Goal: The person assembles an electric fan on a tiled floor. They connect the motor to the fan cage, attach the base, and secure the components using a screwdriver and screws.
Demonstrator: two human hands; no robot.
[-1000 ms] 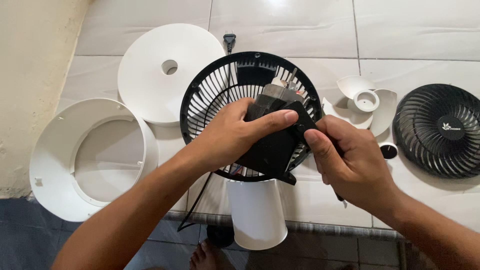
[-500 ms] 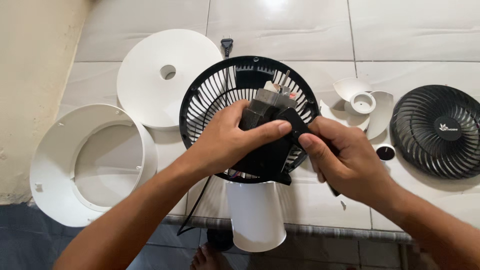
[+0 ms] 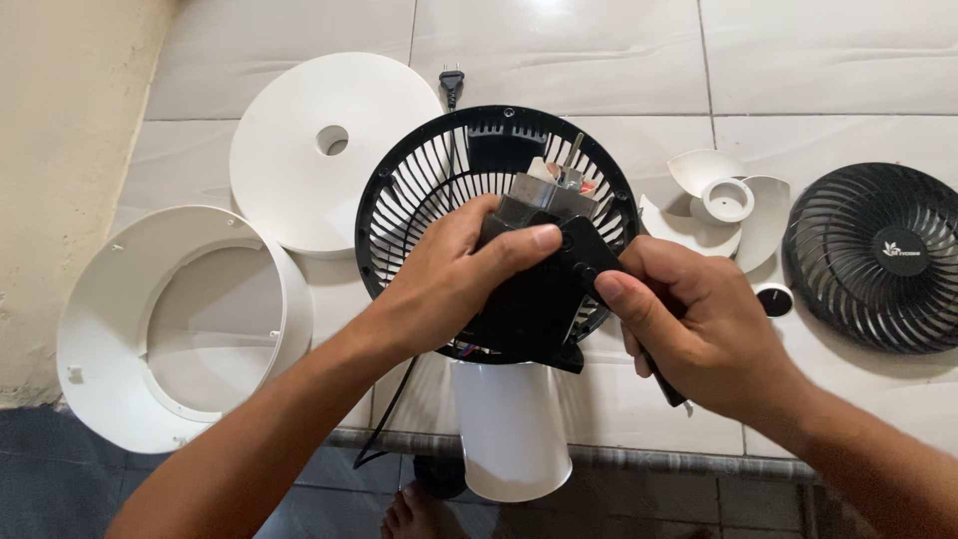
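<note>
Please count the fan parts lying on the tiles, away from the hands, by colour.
White: 3, the disc, the ring housing, the blade.
Black: 1, the grille.
Black and white: 1, the small knob.
Total: 5

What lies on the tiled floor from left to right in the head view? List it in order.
White ring housing → white round disc with a hole → black rear grille, held with the motor in both hands → white fan blade → black front grille.
</note>
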